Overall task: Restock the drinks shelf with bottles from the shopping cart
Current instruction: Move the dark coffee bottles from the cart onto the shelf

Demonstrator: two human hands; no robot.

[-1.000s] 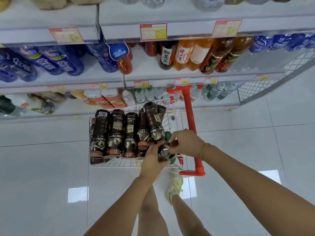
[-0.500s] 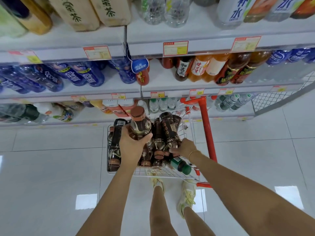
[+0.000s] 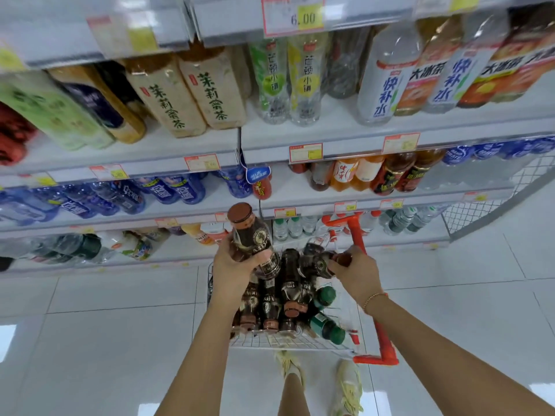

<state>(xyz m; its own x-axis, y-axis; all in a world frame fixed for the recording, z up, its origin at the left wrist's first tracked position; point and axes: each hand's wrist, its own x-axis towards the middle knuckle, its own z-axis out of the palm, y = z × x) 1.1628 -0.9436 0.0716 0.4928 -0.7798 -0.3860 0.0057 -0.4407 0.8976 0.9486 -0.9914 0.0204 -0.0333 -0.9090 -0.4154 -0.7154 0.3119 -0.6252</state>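
Dark bottle (image 3: pixel 255 244) upright, brown cap topmost, lifted clear above the cart (image 3: pixel 288 343), long axis pointing toward the shelves (image 3: pixel 330 142) ahead. Wrapped low around its body by the left hand (image 3: pixel 234 265), fingers curled snug, nearer the shelving of the two. Right hand (image 3: pixel 354 271) just beside, closed on the neck of a second bottle (image 3: pixel 322 262) lying tilted among those in the cart.

Bright, even overhead light is flooding the aisle, and white glare patches are shining on the glossy floor tiles (image 3: pixel 90 340) at lower left and right. Motion blur is smearing the price tags (image 3: pixel 292 15) and top shelf (image 3: pixel 99 40), while wide-angle distortion is bending shelf lines toward the frame edges.
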